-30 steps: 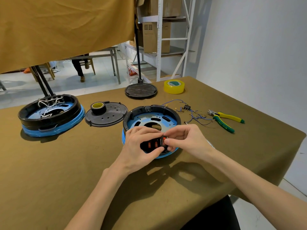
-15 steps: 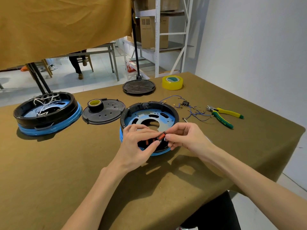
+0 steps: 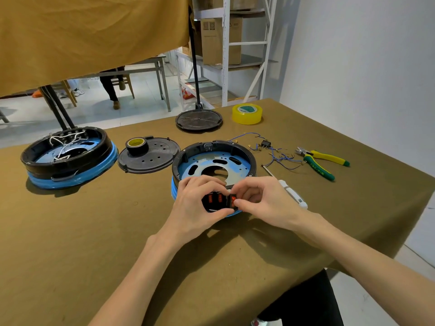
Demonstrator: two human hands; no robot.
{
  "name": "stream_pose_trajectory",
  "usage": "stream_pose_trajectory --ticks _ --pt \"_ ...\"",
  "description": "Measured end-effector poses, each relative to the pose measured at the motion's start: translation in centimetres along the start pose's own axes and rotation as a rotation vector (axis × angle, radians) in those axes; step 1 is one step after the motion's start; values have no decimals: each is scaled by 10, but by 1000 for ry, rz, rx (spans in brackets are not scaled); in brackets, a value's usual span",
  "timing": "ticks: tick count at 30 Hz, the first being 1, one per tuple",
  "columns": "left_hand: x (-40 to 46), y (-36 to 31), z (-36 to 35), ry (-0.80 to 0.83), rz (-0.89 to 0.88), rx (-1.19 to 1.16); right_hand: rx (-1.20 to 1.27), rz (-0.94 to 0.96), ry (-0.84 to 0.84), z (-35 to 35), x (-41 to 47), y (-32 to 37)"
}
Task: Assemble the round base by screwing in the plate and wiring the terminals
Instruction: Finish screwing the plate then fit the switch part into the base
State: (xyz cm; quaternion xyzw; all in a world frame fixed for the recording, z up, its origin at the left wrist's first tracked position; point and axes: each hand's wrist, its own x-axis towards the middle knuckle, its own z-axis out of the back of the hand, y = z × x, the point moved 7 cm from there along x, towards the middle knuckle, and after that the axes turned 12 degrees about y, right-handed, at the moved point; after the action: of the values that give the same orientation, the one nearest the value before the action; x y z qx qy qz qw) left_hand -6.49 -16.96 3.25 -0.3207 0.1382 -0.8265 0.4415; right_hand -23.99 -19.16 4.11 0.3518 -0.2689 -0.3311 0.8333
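The round base [image 3: 244, 158], a black ring on a blue body with a blue-grey metal plate [image 3: 213, 167] inside, sits mid-table. My left hand [image 3: 195, 205] grips its near rim, where two red rocker switches [image 3: 214, 198] sit in the black panel. My right hand [image 3: 263, 201] pinches a third small black and red switch [image 3: 231, 200] right beside them at the rim. Loose blue wires with terminals [image 3: 277, 155] lie right of the base. A white-handled screwdriver [image 3: 290, 190] lies behind my right hand.
A second wired base [image 3: 68, 158] stands at the left. A black round cover [image 3: 150, 158] carries a black tape roll [image 3: 136, 145]. Behind are another black disc [image 3: 199, 120] and yellow tape [image 3: 247, 113]. Green-yellow pliers [image 3: 322, 163] lie right, near the table's edge.
The small switch in my right hand has come down from just above the rim to sit against the panel beside the two red switches. My left hand stays on the rim.
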Motion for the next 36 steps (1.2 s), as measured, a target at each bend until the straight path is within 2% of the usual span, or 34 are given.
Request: stream_pose_trajectory --ticks 8,12,20,24,33,36 --pt "1 6 -2 -6 38 -12 -345 154 -23 -9 -3 27" --pt "4 6 -4 18 28 86 -354 190 -21 -5 -5 31" --pt "5 7 -3 16 42 99 -386 162 -6 -7 -3 23" --pt "6 7 -2 23 53 97 -450 153 -51 -1 -3 22" --pt "8 6 -1 24 50 110 -623 251 15 -9 2 29" --pt "8 6 0 12 58 101 -539 229 -63 -7 2 23"
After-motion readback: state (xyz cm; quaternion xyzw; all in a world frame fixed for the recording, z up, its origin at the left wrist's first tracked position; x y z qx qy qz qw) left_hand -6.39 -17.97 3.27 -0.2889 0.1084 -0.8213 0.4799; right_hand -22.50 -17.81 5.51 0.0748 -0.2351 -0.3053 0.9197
